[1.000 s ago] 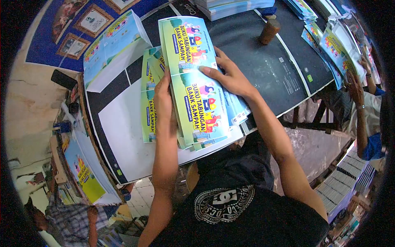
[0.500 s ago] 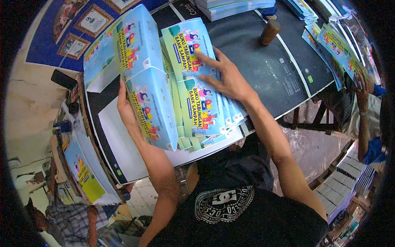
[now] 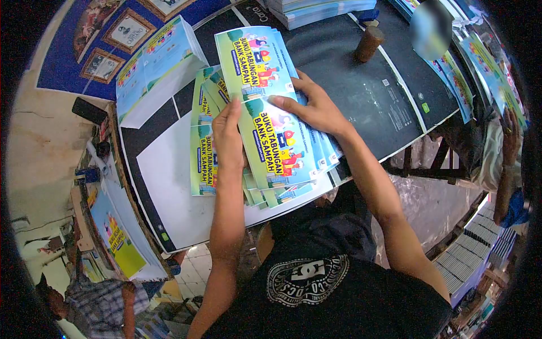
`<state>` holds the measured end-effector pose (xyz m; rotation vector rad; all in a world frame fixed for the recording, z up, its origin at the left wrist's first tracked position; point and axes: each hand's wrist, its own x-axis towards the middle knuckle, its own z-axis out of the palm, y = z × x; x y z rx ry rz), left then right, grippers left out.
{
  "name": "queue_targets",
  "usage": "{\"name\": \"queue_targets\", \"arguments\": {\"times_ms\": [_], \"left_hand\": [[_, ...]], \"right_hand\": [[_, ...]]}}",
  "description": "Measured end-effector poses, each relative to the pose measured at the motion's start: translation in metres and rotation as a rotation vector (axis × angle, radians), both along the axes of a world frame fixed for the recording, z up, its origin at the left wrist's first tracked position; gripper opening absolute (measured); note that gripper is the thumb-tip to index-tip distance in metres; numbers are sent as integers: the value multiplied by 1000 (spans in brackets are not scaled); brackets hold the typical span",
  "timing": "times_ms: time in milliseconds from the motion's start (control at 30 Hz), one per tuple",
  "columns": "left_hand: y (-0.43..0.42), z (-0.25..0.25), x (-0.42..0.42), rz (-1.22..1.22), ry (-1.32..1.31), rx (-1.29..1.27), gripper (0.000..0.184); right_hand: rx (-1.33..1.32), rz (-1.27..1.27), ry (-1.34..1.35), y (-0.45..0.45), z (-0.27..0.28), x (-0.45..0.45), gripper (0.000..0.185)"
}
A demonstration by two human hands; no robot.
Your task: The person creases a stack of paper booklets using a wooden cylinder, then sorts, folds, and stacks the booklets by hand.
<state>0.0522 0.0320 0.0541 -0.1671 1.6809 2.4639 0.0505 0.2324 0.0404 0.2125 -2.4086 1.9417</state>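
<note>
Glossy printed sheets [image 3: 268,150], each with two "Buku Tabungan Bank Sampah" covers, lie in a slightly fanned pile in front of me. My left hand [image 3: 228,138] grips their left edge near the middle. From the right, my right hand [image 3: 319,110] holds them with its thumb on top, its other fingers partly hidden at the edge. Beside my left hand, more of the same sheets [image 3: 203,152] lie partly under the held ones. Farther left, a stack of these sheets [image 3: 158,68] has its right side bent up.
A thick sheet stack [image 3: 322,14] stands at the back of the black table [image 3: 350,73], near a brown cylinder [image 3: 370,44]. At the right, another person's hand [image 3: 511,130] is near more printed sheets [image 3: 491,79]. A person in a checked shirt [image 3: 101,305] is at lower left.
The thick block of sheets is gone from my left hand, which has moved right onto the pile's edge. My spread right hand has closed on the sheets, whose top has shifted slightly left.
</note>
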Motion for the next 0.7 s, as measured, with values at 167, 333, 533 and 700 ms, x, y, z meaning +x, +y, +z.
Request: {"name": "queue_targets", "arguments": {"times_ms": [167, 333, 533, 700], "left_hand": [[0, 10, 3, -4, -106, 120, 44], [-9, 4, 8, -51, -73, -142, 50], [-16, 1, -3, -60, -36, -69, 57], [-80, -2, -18, 165, 136, -141, 68]], "right_hand": [[-7, -40, 21, -2, -3, 1, 63], [71, -13, 220, 1, -5, -2, 48], [48, 60, 179, 6, -9, -3, 68], [-1, 40, 208, 5, -9, 0, 91]]}}
